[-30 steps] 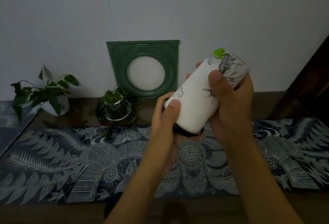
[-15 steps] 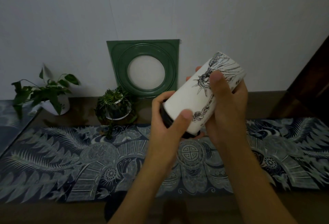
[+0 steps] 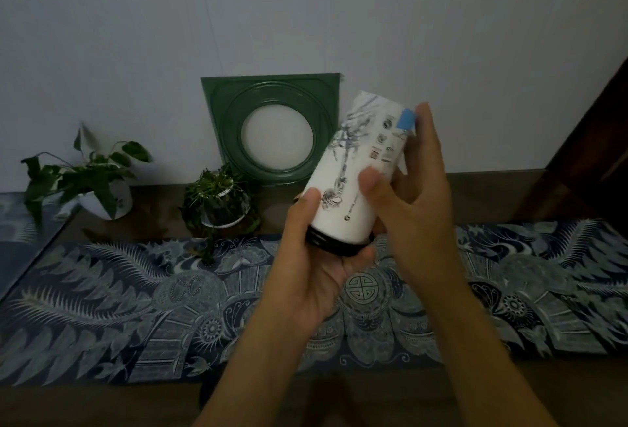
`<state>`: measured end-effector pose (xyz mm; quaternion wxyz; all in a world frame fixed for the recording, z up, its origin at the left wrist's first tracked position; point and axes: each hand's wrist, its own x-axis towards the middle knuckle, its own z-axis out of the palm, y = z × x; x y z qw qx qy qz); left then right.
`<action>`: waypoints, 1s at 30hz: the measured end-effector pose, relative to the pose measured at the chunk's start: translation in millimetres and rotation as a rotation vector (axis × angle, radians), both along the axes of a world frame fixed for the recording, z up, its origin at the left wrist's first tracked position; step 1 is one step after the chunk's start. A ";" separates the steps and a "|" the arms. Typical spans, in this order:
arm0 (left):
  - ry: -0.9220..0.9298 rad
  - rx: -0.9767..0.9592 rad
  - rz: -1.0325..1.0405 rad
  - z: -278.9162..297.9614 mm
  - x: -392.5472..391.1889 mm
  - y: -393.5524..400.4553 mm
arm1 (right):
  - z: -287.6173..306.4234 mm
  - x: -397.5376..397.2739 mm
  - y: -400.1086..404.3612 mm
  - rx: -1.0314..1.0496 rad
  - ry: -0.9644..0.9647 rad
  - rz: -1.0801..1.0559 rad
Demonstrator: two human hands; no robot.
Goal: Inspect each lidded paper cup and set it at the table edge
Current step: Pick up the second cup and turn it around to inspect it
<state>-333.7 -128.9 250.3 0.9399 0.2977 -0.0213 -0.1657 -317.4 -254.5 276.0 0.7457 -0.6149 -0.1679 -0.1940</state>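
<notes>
Left hand grips the tilted paper cup at its black lid, 6 o'clock end; right hand clasps its 3 o'clock side.

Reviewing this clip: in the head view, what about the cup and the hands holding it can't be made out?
- Paper cup: the small print and icons near its base end are too small and blurred to read.
- Black lid: its top face is turned into the left hand, so whether it is fully seated cannot be told.
- Right hand: most fingers are behind the cup.
- Other cups: none in view.
</notes>
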 end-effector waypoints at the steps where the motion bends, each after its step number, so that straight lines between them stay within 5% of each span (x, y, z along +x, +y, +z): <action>1: 0.005 -0.023 0.004 0.3 0.3 0.6 | -3.8 -1.9 -0.4 -0.075 -0.036 -0.017; 5: 0.016 -0.020 0.079 -2.0 2.7 3.1 | -19.5 -10.7 0.6 -0.519 -0.238 -0.145; 8: 0.000 0.034 0.100 -3.9 2.2 3.1 | -31.2 -14.8 0.3 -0.650 -0.251 -0.127; 22: -0.158 0.252 0.253 -15.1 -5.8 -2.0 | -45.0 -20.5 -8.2 -0.627 -0.193 -0.266; 30: -0.240 0.321 0.271 -27.2 -9.7 -0.2 | -46.0 -31.1 -13.1 -0.445 -0.074 -0.214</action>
